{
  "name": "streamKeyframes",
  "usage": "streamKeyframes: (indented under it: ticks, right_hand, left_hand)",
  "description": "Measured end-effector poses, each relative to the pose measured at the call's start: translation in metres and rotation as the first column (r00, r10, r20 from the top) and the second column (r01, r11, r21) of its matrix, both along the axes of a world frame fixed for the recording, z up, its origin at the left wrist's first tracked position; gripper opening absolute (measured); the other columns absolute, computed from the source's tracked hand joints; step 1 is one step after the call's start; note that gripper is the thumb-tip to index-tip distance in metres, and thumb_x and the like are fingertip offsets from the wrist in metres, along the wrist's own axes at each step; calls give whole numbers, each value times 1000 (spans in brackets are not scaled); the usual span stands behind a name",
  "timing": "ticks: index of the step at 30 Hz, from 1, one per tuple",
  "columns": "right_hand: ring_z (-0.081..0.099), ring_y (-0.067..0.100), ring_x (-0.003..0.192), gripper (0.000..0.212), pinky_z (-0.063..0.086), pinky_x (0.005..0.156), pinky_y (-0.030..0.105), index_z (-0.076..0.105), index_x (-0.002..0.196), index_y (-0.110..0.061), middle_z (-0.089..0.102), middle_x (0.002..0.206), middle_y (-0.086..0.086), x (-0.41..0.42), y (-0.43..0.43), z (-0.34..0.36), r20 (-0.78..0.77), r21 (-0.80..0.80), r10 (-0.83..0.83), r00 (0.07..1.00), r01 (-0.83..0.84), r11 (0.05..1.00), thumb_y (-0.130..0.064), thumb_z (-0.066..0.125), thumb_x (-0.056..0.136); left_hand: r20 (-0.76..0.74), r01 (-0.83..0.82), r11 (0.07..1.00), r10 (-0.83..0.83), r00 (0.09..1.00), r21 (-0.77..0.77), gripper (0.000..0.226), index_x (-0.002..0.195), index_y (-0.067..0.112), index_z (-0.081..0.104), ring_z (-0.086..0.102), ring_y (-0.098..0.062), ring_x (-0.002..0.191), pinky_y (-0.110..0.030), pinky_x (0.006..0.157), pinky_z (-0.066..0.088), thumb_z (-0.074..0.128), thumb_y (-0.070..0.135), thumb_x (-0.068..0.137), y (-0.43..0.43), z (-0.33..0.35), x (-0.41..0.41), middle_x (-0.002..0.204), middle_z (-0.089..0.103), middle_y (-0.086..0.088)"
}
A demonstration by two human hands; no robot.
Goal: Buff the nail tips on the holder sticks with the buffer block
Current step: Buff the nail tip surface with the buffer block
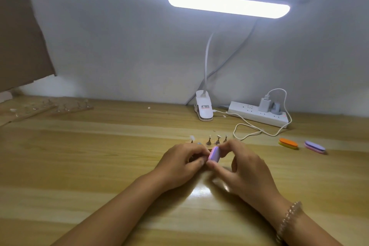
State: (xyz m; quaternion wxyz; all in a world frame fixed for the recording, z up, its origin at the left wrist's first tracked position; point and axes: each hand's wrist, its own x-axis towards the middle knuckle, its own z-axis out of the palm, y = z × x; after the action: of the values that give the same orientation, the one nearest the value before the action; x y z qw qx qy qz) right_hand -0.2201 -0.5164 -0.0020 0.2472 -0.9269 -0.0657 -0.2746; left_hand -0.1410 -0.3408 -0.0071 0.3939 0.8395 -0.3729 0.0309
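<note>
Buffer block (pixel 214 155), pinched end to end by the right hand (pixel 242 168) just in front of the row of holder sticks (pixel 217 140), runs near-to-far, its left face meeting the left hand's (pixel 180 163) curled fingertips, which seemingly pinch a mostly hidden holder stick.

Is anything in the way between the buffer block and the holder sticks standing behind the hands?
Nothing visible. The right hand pinches the buffer block close against the left hand; the holder sticks stand right behind the fingers, with no other thing between. What the left hand's curled fingers hold, if anything, is hidden.
</note>
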Motion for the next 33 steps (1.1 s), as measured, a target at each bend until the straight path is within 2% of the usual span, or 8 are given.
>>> streamKeyframes:
  ticks: [6,9,13,16,23,26,30,33]
  right_hand:
    - [51,-4,63,32,34,55,21,55,87,-30,61,87,-19,4,-1,3,8,86,-16,1000,16,996,-55,70,73]
    - [49,-8,63,30,32,53,18,54,91,-32,59,89,-19,2,1,-1,19,-35,9,1000,-8,999,-51,72,74]
    - [53,-4,65,27,36,60,22,56,91,-32,62,91,-19,6,-6,0,-39,132,-25,999,30,991,-46,73,76]
    - [54,-6,68,27,37,60,20,56,95,-33,61,95,-19,4,-7,-1,-36,121,13,999,-8,993,-42,74,78]
    - [42,-8,59,33,41,56,26,57,104,-30,58,99,-19,0,2,0,-11,-41,20,1000,-20,999,-48,69,79]
    - [43,-8,60,28,36,59,25,58,100,-30,60,97,-18,3,0,1,-24,9,-10,1000,10,1000,-46,71,81]
    - [45,-5,58,33,32,54,20,59,94,-30,58,89,-19,-3,3,1,-23,-52,56,998,-57,997,-56,66,76]
    - [51,2,58,33,35,55,22,59,90,-30,61,84,-21,1,2,4,-24,64,19,1000,-17,998,-56,70,74]
  left_hand:
    - [-16,6,1000,-6,1000,-4,16,98,24,74,60,-13,85,-35,78,47,61,15,94,0,1,0,83,65,15]
    - [-2,30,1000,-30,1000,-7,17,96,21,71,56,-14,83,-32,73,43,59,11,95,-1,2,0,80,61,16]
    - [2,-20,1000,20,1000,-24,12,96,18,68,56,-7,87,-25,75,41,57,13,97,-2,3,0,84,61,17]
    - [14,-52,998,53,998,-46,13,94,21,68,50,1,83,-18,73,37,57,14,97,-1,3,0,85,57,19]
    - [85,-2,1000,0,996,25,21,104,16,71,56,-20,93,-39,87,45,52,20,96,-1,2,-2,95,65,1]
    - [91,4,998,-10,996,70,34,105,15,71,56,-22,94,-41,89,43,44,29,89,-2,3,-2,98,68,-2]
    - [35,13,998,-15,999,62,26,110,19,71,57,-21,98,-42,93,44,50,24,95,-1,2,-1,103,68,1]
    - [36,-4,997,2,999,72,25,109,22,70,56,-20,99,-42,94,43,50,27,95,-1,1,0,103,68,4]
